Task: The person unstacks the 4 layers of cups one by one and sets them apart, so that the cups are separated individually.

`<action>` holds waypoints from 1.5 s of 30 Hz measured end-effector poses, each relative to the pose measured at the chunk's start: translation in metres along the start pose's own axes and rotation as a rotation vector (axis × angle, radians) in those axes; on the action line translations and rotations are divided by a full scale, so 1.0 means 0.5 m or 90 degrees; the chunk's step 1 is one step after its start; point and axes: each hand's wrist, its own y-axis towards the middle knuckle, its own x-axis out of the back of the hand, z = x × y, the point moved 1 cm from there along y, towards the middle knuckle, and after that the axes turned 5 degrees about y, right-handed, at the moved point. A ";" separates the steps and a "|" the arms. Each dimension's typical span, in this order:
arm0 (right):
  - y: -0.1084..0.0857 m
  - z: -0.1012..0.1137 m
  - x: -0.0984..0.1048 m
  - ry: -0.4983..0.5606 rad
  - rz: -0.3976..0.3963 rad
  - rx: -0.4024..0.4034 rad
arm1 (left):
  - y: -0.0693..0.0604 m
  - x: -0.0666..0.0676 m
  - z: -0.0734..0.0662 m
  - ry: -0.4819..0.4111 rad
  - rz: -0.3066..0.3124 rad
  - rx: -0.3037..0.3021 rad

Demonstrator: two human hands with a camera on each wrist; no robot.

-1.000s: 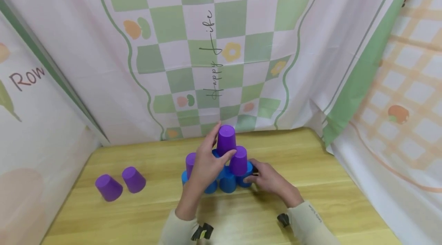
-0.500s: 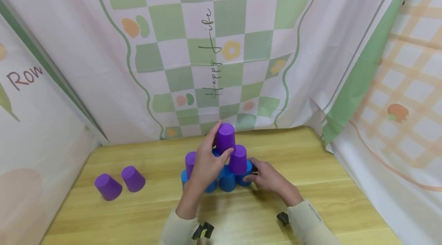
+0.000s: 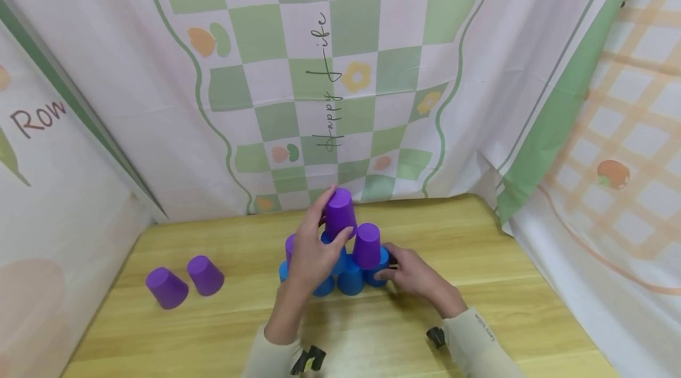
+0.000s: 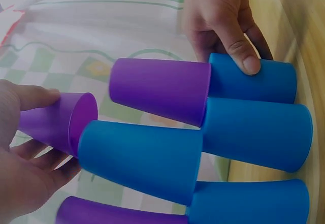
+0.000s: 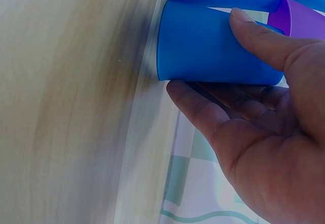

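Note:
My left hand (image 3: pixel 314 251) holds an upside-down purple cup (image 3: pixel 340 212) between thumb and fingers, at the top of a cup stack. In the left wrist view that cup (image 4: pixel 61 120) tilts, its rim by the base of the middle blue cup (image 4: pixel 142 158). Below stands a row of several blue cups (image 3: pixel 350 279); a purple cup (image 3: pixel 367 246) sits on its right part and another, partly hidden by my left hand, on its left part. My right hand (image 3: pixel 417 277) grips the row's right-end blue cup (image 5: pixel 218 46), thumb on its side and fingers around the other.
Two upside-down purple cups (image 3: pixel 167 288) (image 3: pixel 206 275) stand apart on the left of the wooden table (image 3: pixel 223 336). A checked curtain (image 3: pixel 356 29) hangs behind the table's back edge, with more cloth at both sides.
My left hand has shifted slightly left with the purple cup, which now leans and shows more of the middle blue cup beneath. My right hand has stayed in place.

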 end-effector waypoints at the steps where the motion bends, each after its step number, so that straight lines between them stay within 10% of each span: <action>1: 0.000 0.000 0.000 0.000 0.000 0.005 | -0.003 0.003 -0.002 0.003 -0.004 -0.007; 16: 0.004 -0.005 0.000 -0.003 -0.005 0.007 | -0.047 0.061 -0.025 0.016 -0.047 0.025; 45: 0.003 -0.003 -0.001 -0.017 -0.001 -0.018 | -0.109 0.184 0.014 0.049 -0.196 0.090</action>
